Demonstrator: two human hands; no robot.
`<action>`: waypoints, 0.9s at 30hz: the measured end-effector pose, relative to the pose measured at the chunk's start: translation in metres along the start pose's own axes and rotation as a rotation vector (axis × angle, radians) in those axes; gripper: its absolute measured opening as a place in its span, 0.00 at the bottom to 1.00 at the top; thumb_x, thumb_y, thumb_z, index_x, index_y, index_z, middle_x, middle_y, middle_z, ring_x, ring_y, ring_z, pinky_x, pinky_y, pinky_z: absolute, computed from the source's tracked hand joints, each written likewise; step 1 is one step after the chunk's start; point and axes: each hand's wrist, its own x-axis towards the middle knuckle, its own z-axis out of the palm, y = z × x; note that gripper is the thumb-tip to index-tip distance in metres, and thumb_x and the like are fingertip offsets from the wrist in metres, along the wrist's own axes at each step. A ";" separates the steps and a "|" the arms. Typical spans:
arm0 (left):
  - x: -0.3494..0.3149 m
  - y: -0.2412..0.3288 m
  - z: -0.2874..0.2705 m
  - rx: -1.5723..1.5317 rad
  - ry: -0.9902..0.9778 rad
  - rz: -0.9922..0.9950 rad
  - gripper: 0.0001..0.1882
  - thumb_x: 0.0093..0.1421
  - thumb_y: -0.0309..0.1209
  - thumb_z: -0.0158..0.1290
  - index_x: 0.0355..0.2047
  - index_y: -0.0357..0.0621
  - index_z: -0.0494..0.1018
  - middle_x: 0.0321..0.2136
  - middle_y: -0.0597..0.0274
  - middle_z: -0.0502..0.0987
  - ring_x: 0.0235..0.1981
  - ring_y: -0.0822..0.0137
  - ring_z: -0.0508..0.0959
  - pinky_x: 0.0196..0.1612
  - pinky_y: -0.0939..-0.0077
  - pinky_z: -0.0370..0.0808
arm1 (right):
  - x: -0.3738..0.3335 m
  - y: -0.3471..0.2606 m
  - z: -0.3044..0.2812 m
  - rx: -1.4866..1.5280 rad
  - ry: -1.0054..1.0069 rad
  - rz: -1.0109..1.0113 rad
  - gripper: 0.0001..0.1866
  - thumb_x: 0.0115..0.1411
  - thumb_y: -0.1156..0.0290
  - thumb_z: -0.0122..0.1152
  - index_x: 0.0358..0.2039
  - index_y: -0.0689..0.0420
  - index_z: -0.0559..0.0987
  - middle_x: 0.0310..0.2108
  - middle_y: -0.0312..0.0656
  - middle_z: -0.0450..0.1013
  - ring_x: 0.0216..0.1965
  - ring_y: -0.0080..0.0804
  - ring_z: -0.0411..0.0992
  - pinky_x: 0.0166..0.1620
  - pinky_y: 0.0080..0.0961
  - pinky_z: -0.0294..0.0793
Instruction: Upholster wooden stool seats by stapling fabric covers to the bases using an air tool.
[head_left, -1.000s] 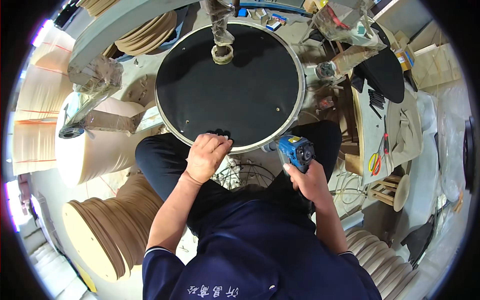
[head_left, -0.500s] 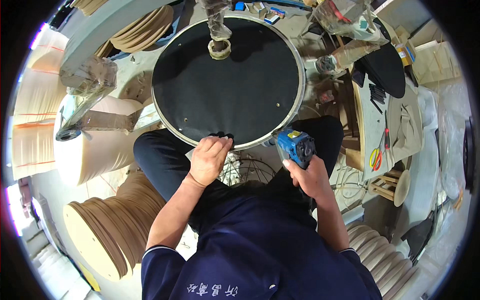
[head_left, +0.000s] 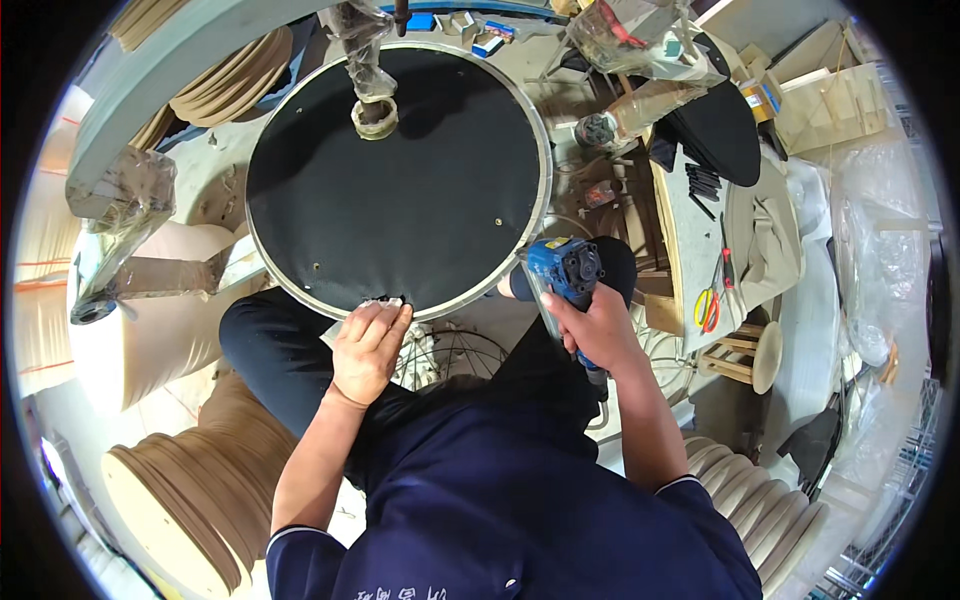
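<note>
A large round panel [head_left: 400, 200], covered in black fabric with a pale rim, lies before my knees. At its near edge my left hand [head_left: 370, 345] is closed, fingertips pinching the bunched black fabric against the rim; a light strip of cloth shows under the fingers. My right hand [head_left: 607, 335] grips the handle of a blue staple gun [head_left: 565, 268], with a hose fitting at the base of its handle. The gun's nose is by the right near part of the rim; whether it touches cannot be made out.
A plastic-wrapped post with a ring end [head_left: 374, 118] reaches over the panel. Wrapped arms stand left [head_left: 165, 275] and right [head_left: 615, 120]. Scissors [head_left: 708, 308] lie on the right-hand bench [head_left: 690, 250]. Stacked round boards [head_left: 180, 495] lie at left, with a wooden stool [head_left: 767, 357] at right.
The whole view has shifted, so the panel appears farther left. Relative to the panel, the staple gun has moved outward along the right rim. My left hand stays at the near edge.
</note>
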 end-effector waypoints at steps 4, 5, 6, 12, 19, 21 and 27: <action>0.001 0.001 0.002 0.005 0.021 0.001 0.23 0.53 0.24 0.65 0.51 0.42 0.85 0.48 0.62 0.81 0.51 0.57 0.80 0.55 0.58 0.80 | 0.008 -0.002 -0.001 -0.061 -0.032 0.007 0.17 0.69 0.58 0.70 0.34 0.60 0.79 0.21 0.34 0.74 0.18 0.21 0.73 0.24 0.24 0.73; 0.001 0.001 0.002 0.002 0.028 -0.001 0.23 0.53 0.24 0.65 0.51 0.42 0.85 0.48 0.62 0.81 0.50 0.57 0.80 0.55 0.58 0.81 | 0.010 -0.002 -0.001 -0.084 -0.044 -0.003 0.17 0.69 0.58 0.70 0.34 0.60 0.79 0.21 0.34 0.74 0.18 0.21 0.73 0.24 0.24 0.73; 0.001 0.001 0.002 -0.001 0.034 -0.002 0.23 0.52 0.24 0.66 0.51 0.42 0.85 0.47 0.62 0.82 0.50 0.57 0.80 0.55 0.58 0.81 | 0.013 -0.003 -0.001 -0.085 -0.045 -0.002 0.17 0.69 0.58 0.70 0.34 0.60 0.79 0.21 0.34 0.74 0.18 0.21 0.73 0.24 0.24 0.73; -0.001 0.001 0.003 0.000 0.029 -0.022 0.24 0.51 0.24 0.66 0.51 0.42 0.86 0.46 0.62 0.82 0.50 0.57 0.81 0.55 0.57 0.81 | 0.015 -0.011 0.000 -0.164 -0.031 0.023 0.23 0.67 0.52 0.72 0.39 0.63 0.81 0.17 0.34 0.74 0.17 0.22 0.73 0.25 0.26 0.71; 0.001 0.004 0.005 -0.009 0.035 -0.029 0.23 0.51 0.24 0.66 0.50 0.43 0.86 0.46 0.63 0.82 0.50 0.58 0.81 0.55 0.58 0.81 | 0.006 -0.011 0.007 -0.172 -0.086 0.000 0.22 0.67 0.55 0.71 0.40 0.65 0.82 0.18 0.36 0.74 0.18 0.24 0.74 0.26 0.28 0.73; 0.003 0.007 0.006 -0.015 0.049 -0.038 0.23 0.51 0.24 0.66 0.50 0.42 0.86 0.46 0.63 0.82 0.50 0.59 0.81 0.54 0.59 0.81 | 0.006 -0.009 0.012 -0.150 -0.110 0.003 0.21 0.67 0.55 0.71 0.39 0.65 0.82 0.18 0.37 0.75 0.18 0.24 0.75 0.26 0.28 0.73; 0.008 0.014 0.011 -0.039 0.078 -0.044 0.23 0.50 0.23 0.66 0.49 0.41 0.86 0.44 0.63 0.81 0.49 0.59 0.81 0.53 0.61 0.82 | 0.000 -0.010 0.017 -0.164 -0.094 -0.003 0.21 0.67 0.55 0.71 0.38 0.65 0.81 0.19 0.37 0.74 0.19 0.24 0.74 0.27 0.28 0.73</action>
